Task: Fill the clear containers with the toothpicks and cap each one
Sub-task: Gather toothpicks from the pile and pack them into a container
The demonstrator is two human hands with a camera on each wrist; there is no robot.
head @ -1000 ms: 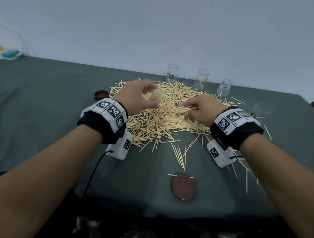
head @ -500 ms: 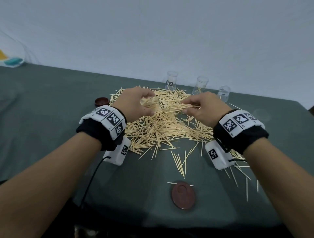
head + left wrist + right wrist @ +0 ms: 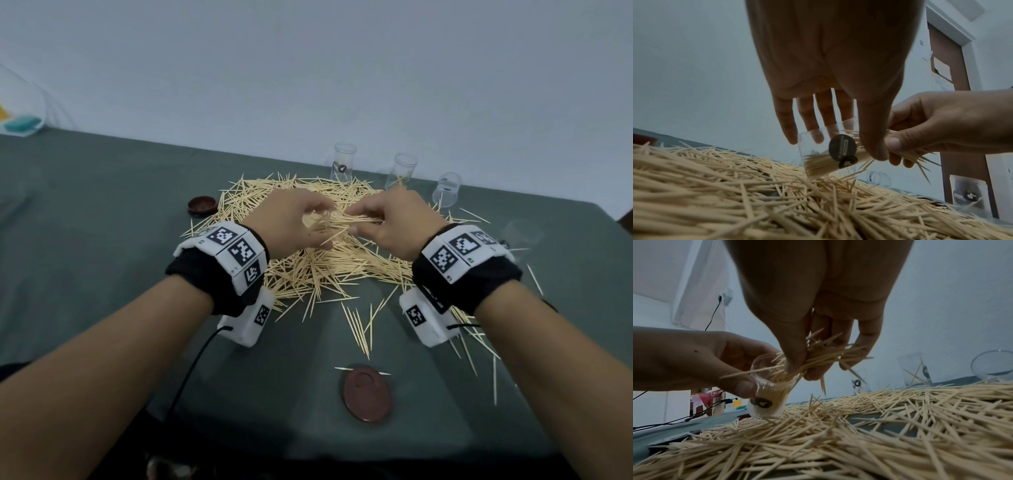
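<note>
Wooden toothpicks everywhere, a big loose pile spread across the green tabletop, and right above it the action is on! The left hand has its fingers and thumb curled round a clear container, tipped over so its open mouth faces right, toward the other hand. A packed layer of sticks already sits in its lower end. The right hand is pinching a bundle of toothpicks, thumb pressed against curled fingers, and the bundle's long axis runs sideways, left to right, roughly in line with the tilted container. Its leading ends are just inside the rim, while a few stragglers splay out past the edge and one hangs down loose. So it all turns on that alignment: the mouth lies immediately left of the right-hand fingers, and my read is the bundle has to slide leftward along its own length to go in cleanly. Splayed tips catching the rim look like the risk. Three more clear containers wait at the far edge, and a brown cap lies near the front, well apart from both hands.
</note>
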